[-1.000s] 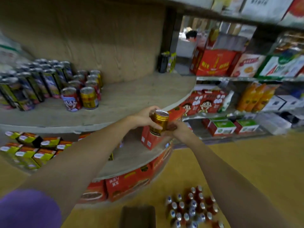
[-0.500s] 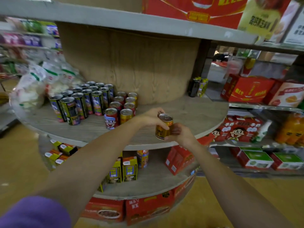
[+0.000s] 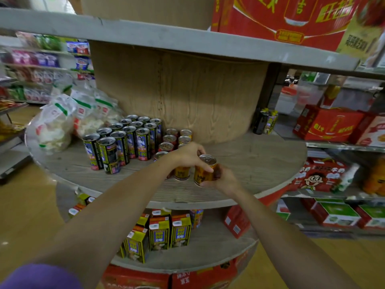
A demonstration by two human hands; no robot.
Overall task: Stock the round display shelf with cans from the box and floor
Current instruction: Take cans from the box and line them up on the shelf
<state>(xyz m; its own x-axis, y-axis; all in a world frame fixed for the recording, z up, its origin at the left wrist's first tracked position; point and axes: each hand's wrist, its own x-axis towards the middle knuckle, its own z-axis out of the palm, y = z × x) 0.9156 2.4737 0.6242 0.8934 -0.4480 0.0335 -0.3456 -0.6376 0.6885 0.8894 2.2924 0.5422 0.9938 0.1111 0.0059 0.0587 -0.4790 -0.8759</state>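
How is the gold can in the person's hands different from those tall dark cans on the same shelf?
The gold can is short and held by both hands; the tall dark cans are slimmer, taller and stand free in rows. The gold can sits near the shelf's front edge, the dark ones further back. Both have silver pull-tab tops.

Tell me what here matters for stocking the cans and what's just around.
Job:
gold can, held by left hand and right hand
round shelf
small cans already placed

Just around:
tall cans
snack bags
yellow cartons
red boxes
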